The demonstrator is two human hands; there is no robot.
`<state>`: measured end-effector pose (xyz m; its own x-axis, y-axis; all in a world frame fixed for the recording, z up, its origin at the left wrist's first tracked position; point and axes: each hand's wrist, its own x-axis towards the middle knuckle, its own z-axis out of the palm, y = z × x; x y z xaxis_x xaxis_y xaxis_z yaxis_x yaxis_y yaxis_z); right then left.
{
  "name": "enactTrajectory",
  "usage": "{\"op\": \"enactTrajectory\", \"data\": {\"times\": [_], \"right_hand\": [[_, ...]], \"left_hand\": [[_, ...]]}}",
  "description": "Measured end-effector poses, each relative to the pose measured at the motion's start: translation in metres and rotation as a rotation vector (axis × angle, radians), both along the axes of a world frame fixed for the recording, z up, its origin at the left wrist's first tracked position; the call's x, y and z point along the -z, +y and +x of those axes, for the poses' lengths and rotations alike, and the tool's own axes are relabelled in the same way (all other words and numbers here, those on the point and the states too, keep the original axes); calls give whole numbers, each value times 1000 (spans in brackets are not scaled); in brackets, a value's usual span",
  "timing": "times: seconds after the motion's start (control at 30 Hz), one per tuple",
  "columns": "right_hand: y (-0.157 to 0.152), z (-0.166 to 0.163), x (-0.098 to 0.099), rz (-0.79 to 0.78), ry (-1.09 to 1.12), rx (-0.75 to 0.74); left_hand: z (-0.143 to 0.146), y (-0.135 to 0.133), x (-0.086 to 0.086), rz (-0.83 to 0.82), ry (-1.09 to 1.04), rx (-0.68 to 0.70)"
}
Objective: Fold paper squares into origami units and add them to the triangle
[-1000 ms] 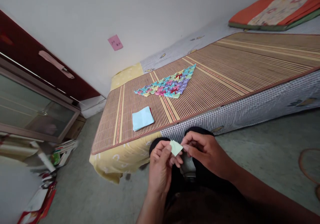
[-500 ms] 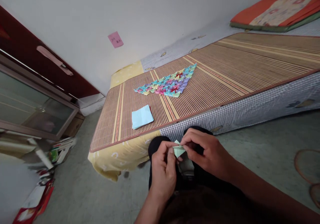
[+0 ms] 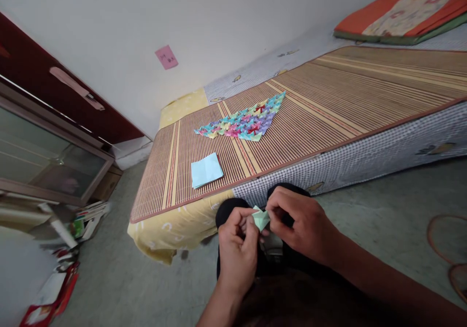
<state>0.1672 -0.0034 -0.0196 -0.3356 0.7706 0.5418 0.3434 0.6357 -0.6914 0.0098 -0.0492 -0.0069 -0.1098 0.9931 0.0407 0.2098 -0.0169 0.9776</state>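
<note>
With my left hand [image 3: 239,251] I pinch the green paper [image 3: 260,218], and with my right hand [image 3: 301,222] I pinch its other side, so it sits between my fingertips. I think the left should hold firm, while the right presses the fold slowly.

Soft, dim light greys the wall [image 3: 109,40]; dark clothing [image 3: 280,298] loses detail; lower-left clutter [image 3: 53,287] looks smeared, outer edges stretched.
</note>
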Motion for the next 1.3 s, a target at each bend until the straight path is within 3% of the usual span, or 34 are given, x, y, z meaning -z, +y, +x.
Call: {"op": "enactTrajectory", "data": {"times": [0.37, 0.67, 0.97, 1.3], "right_hand": [[1, 4, 7, 26, 122, -5], [4, 0, 0, 157, 80, -102], [4, -1, 5, 120, 6, 25], [4, 0, 4, 235, -201, 80]], "left_hand": [[1, 8, 0, -47, -252, -69], [2, 4, 2, 62, -61, -50], [-1, 5, 11, 55, -34, -81], [3, 5, 12, 36, -83, -15]]}}
